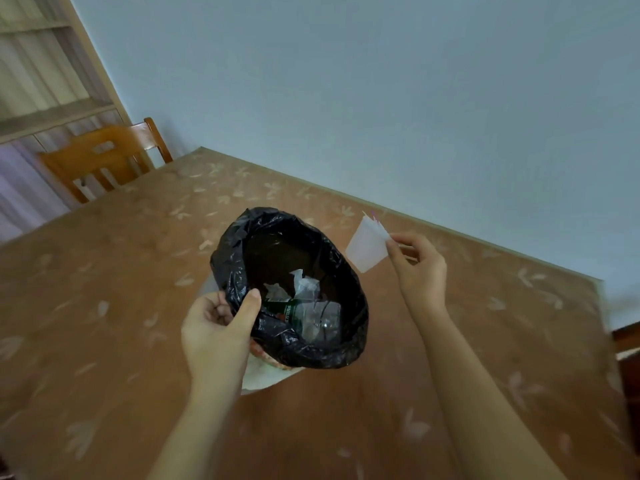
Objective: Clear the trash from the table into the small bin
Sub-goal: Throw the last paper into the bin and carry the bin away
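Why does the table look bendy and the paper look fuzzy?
In the head view, the wide-angle lens curves and tilts the brown flowered table; the white paper piece in the right hand looks soft, probably from motion blur; the black bin liner held by the left hand shows small shiny glints.

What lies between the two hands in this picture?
In the head view, the small bin with its black bag lies between them: the left hand grips its rim, and the right hand holds a white paper beside it.

The bin liner point(294, 271) is glossy, crinkled black plastic. The cup point(367, 245) looks like thin, matt white plastic. The table cover point(104, 271) has a smooth sheen; the chair point(104, 157) is varnished wood.
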Motion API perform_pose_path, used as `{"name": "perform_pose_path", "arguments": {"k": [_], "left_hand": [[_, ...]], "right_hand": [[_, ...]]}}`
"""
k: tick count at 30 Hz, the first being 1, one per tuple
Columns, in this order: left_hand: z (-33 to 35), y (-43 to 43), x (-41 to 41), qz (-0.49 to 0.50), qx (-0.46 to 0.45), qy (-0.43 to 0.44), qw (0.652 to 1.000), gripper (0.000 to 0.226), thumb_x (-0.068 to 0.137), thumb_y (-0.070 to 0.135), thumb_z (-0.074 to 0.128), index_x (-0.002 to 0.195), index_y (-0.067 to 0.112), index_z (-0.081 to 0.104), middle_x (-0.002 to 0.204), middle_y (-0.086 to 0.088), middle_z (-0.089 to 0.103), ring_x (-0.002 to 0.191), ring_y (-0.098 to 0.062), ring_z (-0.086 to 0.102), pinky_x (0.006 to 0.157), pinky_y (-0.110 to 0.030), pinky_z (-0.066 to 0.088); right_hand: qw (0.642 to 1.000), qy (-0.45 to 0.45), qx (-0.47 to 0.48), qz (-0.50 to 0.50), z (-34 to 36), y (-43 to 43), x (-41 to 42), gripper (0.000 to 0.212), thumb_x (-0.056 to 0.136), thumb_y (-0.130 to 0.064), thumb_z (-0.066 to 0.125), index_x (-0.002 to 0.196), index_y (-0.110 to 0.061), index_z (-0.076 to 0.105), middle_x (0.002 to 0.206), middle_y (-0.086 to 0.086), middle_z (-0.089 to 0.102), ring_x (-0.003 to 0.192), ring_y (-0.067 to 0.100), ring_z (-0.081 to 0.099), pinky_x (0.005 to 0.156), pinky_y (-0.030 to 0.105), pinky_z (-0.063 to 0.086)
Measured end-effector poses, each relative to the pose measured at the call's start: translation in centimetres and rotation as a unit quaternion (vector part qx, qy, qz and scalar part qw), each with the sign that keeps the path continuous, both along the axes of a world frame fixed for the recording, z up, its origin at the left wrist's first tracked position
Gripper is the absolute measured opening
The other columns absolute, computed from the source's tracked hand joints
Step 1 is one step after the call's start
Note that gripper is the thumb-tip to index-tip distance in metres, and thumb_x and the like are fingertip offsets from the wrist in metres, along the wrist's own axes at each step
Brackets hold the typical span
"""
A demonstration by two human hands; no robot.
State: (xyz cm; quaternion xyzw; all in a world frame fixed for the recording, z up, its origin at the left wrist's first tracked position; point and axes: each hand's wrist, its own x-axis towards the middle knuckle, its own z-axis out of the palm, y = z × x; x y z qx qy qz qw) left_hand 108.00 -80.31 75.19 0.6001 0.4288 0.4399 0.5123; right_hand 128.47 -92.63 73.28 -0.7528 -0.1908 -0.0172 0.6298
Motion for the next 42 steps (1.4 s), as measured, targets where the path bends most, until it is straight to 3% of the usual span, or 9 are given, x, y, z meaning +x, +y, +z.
{"name": "perform_pose_path", "arguments": {"k": [7,13,17,21,27,31,37,40,42], "left_hand": [[0.5,-3.2,-6.8,-0.028,-0.039,0.0,0.999,0.031,0.078,0.014,0.067,0.065,0.01,0.04,0.062,0.001,0.036,0.057,-0.013,0.036,0.044,-0.01,0.031],[0.5,-5.5,-12.5,-0.06,-0.082,-0.019,0.995,0.041,0.077,0.01,0.067,0.059,0.014,0.03,0.061,0.0,0.031,0.059,-0.016,0.031,0.055,-0.028,0.026],[0.6,-6.4,-15.6,-0.076,-0.069,-0.012,0.995,0.026,0.077,0.01,0.067,0.07,0.007,0.042,0.064,-0.003,0.035,0.058,-0.016,0.033,0.049,-0.02,0.03],[1.3,-7.6,-18.1,-0.094,-0.081,-0.009,0.992,0.022,0.078,0.011,0.067,0.069,0.008,0.047,0.064,-0.004,0.042,0.06,-0.017,0.04,0.053,-0.026,0.034],[2.2,-8.6,-20.6,-0.111,-0.073,-0.024,0.991,0.025,0.079,0.005,0.064,0.065,0.008,0.045,0.061,-0.004,0.036,0.057,-0.016,0.034,0.043,-0.013,0.031],[2.3,-9.1,-21.7,-0.107,-0.092,-0.041,0.989,0.024,0.079,0.004,0.064,0.065,0.008,0.045,0.06,-0.003,0.037,0.055,-0.015,0.034,0.04,-0.012,0.031],[2.2,-9.3,-22.9,-0.104,-0.107,-0.054,0.987,0.021,0.079,0.004,0.064,0.066,0.007,0.048,0.062,-0.005,0.043,0.058,-0.017,0.041,0.045,-0.017,0.037],[2.2,-9.6,-23.7,-0.104,-0.11,-0.06,0.987,0.022,0.079,0.005,0.064,0.065,0.007,0.047,0.062,-0.005,0.043,0.058,-0.017,0.041,0.046,-0.018,0.037],[2.1,-9.7,-24.2,-0.104,-0.119,-0.071,0.985,0.02,0.078,0.005,0.064,0.066,0.007,0.048,0.063,-0.006,0.045,0.059,-0.017,0.043,0.047,-0.018,0.038]], "right_hand": [[0.999,-0.012,0.033,0.024,2.6,-5.3,-11.1,0.008,0.082,-0.012,0.063,0.086,-0.017,0.066,0.084,-0.007,0.066,0.074,-0.008,0.058,0.067,0.005,0.045],[0.995,-0.001,0.031,0.099,2.6,-7.0,-20.3,0.027,0.081,-0.011,0.064,0.079,-0.038,0.066,0.083,-0.015,0.068,0.079,0.003,0.063,0.074,0.016,0.051],[0.991,-0.006,0.019,0.135,3.2,-7.6,-23.0,0.021,0.081,-0.012,0.064,0.085,-0.032,0.068,0.087,-0.018,0.07,0.085,0.005,0.065,0.078,0.018,0.052],[0.984,-0.019,0.007,0.175,4.5,-7.6,-25.1,0.026,0.081,-0.009,0.063,0.087,-0.034,0.068,0.088,-0.021,0.069,0.084,0.001,0.065,0.074,0.011,0.05],[0.971,-0.075,-0.092,0.208,5.9,-7.7,-27.5,0.019,0.084,-0.014,0.061,0.099,-0.023,0.068,0.094,-0.009,0.07,0.087,0.005,0.063,0.079,0.024,0.052],[0.945,-0.127,-0.195,0.231,6.7,-7.9,-28.1,0.025,0.084,-0.016,0.06,0.108,-0.022,0.065,0.111,-0.006,0.066,0.099,-0.001,0.055,0.084,0.002,0.039],[0.943,-0.155,-0.224,0.189,6.9,-9.7,-29.4,0.025,0.084,-0.019,0.06,0.109,-0.022,0.063,0.109,-0.006,0.066,0.101,0.003,0.056,0.087,0.009,0.039],[0.953,-0.16,-0.217,0.138,6.5,-11.2,-30.1,0.023,0.084,-0.019,0.061,0.106,-0.023,0.064,0.102,-0.009,0.065,0.094,-0.002,0.054,0.08,0.001,0.036],[0.955,-0.164,-0.222,0.113,6.0,-12.1,-30.8,0.022,0.084,-0.019,0.06,0.105,-0.022,0.064,0.102,-0.007,0.065,0.096,0.003,0.056,0.083,0.008,0.039]]}}
